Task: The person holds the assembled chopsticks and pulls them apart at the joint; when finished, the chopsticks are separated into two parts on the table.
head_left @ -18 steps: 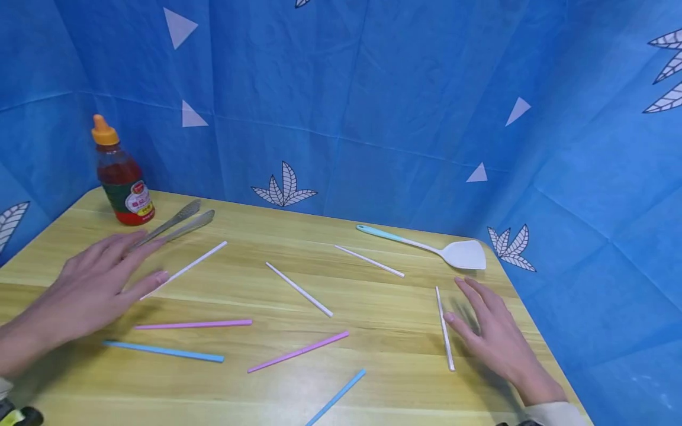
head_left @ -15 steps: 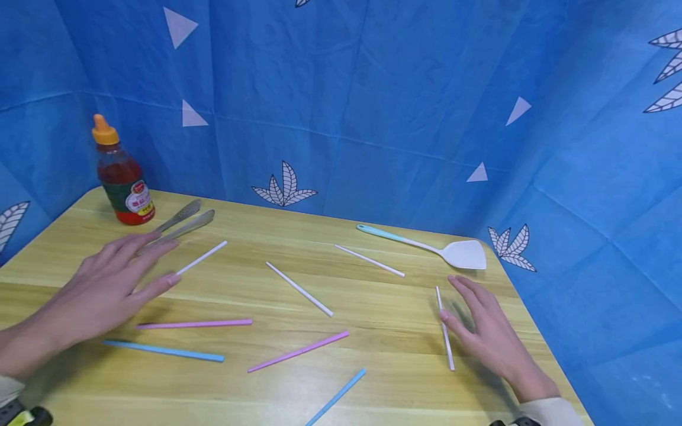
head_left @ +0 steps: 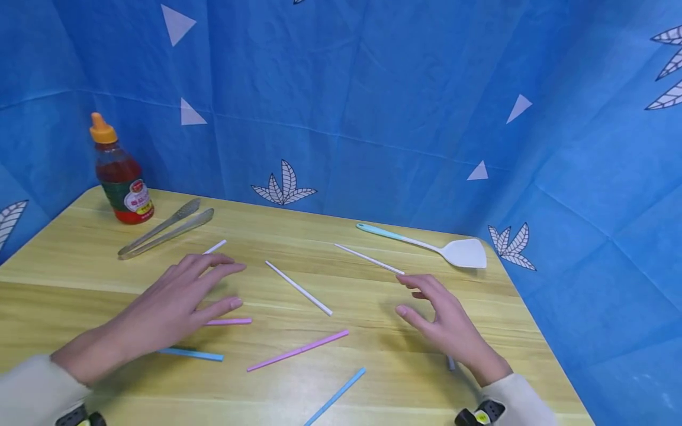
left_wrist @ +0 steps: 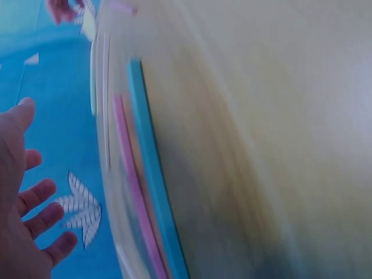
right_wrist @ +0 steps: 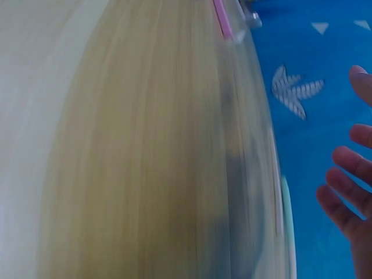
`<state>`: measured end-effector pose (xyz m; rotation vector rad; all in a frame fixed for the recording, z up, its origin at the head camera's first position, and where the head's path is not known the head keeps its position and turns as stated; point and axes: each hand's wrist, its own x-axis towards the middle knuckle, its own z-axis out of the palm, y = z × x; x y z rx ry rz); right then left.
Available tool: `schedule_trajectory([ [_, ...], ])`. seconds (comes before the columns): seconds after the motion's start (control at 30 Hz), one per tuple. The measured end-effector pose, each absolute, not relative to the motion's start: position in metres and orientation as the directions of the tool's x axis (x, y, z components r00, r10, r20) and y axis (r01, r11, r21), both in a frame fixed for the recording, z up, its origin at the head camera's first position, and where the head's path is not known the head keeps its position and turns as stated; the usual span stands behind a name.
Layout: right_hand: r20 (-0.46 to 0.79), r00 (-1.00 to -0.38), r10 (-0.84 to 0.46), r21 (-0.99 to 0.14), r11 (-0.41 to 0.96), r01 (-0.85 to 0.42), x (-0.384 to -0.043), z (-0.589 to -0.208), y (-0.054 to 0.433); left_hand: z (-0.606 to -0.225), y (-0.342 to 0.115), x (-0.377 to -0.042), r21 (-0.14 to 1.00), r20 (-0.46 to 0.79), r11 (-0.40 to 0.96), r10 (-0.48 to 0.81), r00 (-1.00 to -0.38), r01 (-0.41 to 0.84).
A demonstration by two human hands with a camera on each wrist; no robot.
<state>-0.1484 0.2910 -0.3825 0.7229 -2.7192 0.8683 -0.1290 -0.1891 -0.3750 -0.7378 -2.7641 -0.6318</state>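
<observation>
In the head view my left hand point(head_left: 186, 296) hovers over the left side of the table with fingers loosely bent and holding nothing. It partly hides a white straw point(head_left: 215, 246), a pink straw point(head_left: 229, 322) and a blue straw point(head_left: 192, 354). My right hand point(head_left: 442, 316), also holding nothing, hangs over the right side and covers most of another white straw point(head_left: 451, 362). Its fingertips appear near the end of a white straw point(head_left: 369, 258) farther back; contact cannot be told. Between the hands lie a white straw point(head_left: 298, 287), a pink straw point(head_left: 297, 351) and a blue straw point(head_left: 334, 396).
Metal tongs point(head_left: 165, 231) lie at the back left beside an upright sauce bottle point(head_left: 125, 186) with an orange cap. A white spatula point(head_left: 463, 253) with a pale blue handle lies at the back right. A blue curtain point(head_left: 341, 106) surrounds the wooden table point(head_left: 399, 390).
Both hands have moved inward, the left one rightward and the right one leftward. The tongs, partly covered before, now show fully. The straws have stayed in place.
</observation>
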Motion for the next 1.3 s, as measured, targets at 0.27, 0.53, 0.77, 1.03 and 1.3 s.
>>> schedule_trajectory([
  [0.27, 0.288, -0.802, -0.523, -0.64, 0.518, -0.567, -0.152, -0.389, 0.249, -0.383, -0.151, -0.12, 0.391, 0.302, 0.718, 0.491, -0.817, 0.576],
  [0.53, 0.211, -0.729, -0.652, -0.676, 0.441, -0.59, -0.149, -0.4, 0.218, -0.393, -0.129, -0.107, 0.461, 0.216, 0.654, 0.573, -0.79, 0.6],
  [0.77, 0.161, -0.686, -0.709, -0.683, 0.422, -0.596, -0.148, -0.404, 0.201, -0.4, -0.119, -0.104, 0.474, 0.182, 0.616, 0.631, -0.754, 0.629],
  [1.03, 0.098, -0.662, -0.743, -0.717, 0.408, -0.565, -0.149, -0.408, 0.189, -0.408, -0.117, -0.103, 0.468, 0.219, 0.562, 0.674, -0.706, 0.682],
  [1.3, 0.095, -0.642, -0.76, -0.671, 0.428, -0.605, -0.15, -0.406, 0.188, -0.408, -0.114, -0.105, 0.471, 0.247, 0.542, 0.677, -0.694, 0.696],
])
